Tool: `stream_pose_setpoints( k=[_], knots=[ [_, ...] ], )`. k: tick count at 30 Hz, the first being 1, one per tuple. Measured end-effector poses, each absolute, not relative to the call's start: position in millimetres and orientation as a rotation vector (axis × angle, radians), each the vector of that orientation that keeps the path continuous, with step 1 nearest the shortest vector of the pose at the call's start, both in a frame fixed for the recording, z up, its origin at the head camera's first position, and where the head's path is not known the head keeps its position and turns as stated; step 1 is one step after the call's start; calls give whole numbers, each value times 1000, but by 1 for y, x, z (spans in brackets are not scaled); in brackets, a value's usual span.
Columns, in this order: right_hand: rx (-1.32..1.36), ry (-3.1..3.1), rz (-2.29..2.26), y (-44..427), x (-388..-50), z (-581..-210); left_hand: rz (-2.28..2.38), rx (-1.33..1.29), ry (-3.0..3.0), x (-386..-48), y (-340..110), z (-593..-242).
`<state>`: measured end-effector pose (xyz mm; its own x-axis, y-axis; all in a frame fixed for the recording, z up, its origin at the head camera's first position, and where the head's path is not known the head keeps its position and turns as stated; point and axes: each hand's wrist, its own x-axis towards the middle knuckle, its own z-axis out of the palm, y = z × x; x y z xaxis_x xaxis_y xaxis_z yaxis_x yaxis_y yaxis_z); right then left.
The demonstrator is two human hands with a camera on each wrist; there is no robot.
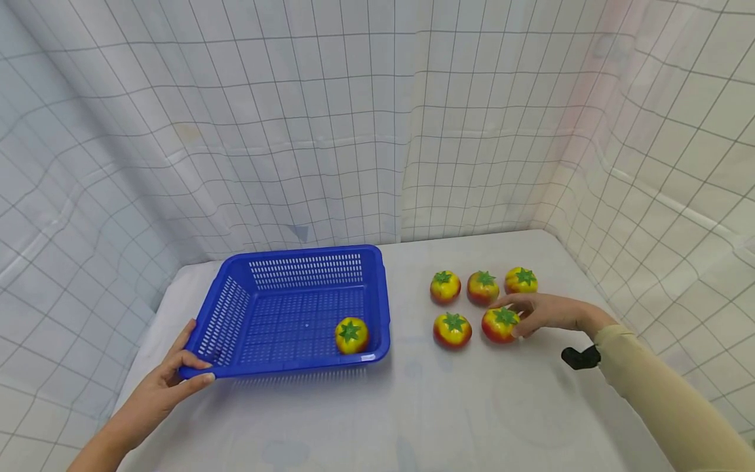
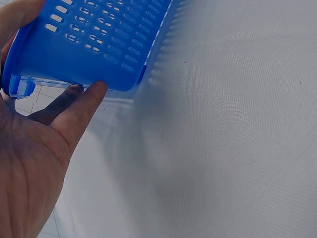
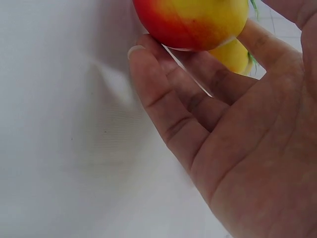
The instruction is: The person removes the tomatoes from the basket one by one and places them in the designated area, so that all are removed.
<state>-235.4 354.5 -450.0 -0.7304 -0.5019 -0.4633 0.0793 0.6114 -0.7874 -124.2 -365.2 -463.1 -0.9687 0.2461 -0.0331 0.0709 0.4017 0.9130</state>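
Note:
My left hand (image 1: 165,383) grips the near left corner of a blue plastic basket (image 1: 283,368), thumb in front and fingers at the rim. The left wrist view shows the slotted basket wall (image 2: 99,44) between the fingers. One red-and-yellow toy tomato (image 1: 351,335) with a green star-shaped top lies inside, at the near right corner. On the right, my right hand (image 1: 545,312) holds another toy tomato (image 1: 498,326), thumb and fingers curled about its side. Its red-yellow skin (image 3: 193,22) rests against the fingers in the right wrist view; the upper part is cut off.
Several more toy tomatoes stand close by on the white table: one to the left (image 1: 452,330), and a back row with a left one (image 1: 445,287), a middle one (image 1: 483,288) and a right one (image 1: 522,280). Checked white curtains (image 1: 330,131) enclose the back and sides.

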Motion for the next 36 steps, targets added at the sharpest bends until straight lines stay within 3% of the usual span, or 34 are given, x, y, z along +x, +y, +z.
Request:
stream_pose_setpoints(
  k=[36],
  knots=[
    [-317,2167,-1068,355,-234,-459,1605,277,2494,-124,-364,-462]
  ],
)
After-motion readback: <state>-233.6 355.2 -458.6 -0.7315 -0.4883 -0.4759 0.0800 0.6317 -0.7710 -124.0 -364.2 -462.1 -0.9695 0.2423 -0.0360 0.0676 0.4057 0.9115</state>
